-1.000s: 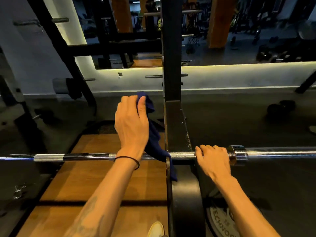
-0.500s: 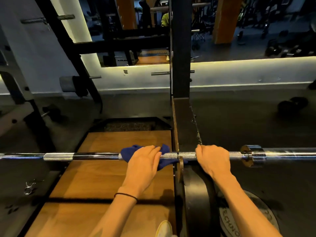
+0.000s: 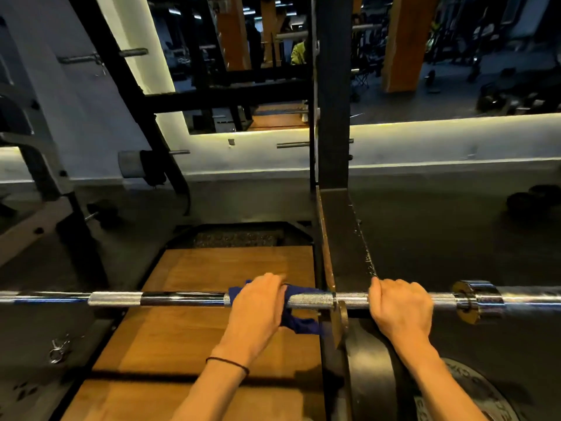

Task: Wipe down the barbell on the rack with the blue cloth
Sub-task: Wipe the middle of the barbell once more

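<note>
Barbell [image 3: 182, 299] lies across the rack [image 3: 332, 117]: heavy, rigid steel, likely slick on the smooth bands and grabby on the knurl, so it won't shift under wiping. Right hand [image 3: 400, 308] has a closed grip on bare shaft just outboard of the upright. Left hand [image 3: 255, 305] has its grip wrapped round the bar through the blue cloth [image 3: 300, 322]; soft, light, tail hanging below the grip, best kept bunched.

Two bare forearms, no sleeves, thin black band [image 3: 227, 363] around the left wrist, right wrist unadorned

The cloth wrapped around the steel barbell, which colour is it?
Dark blue cloth, seen best in the head view.
</note>
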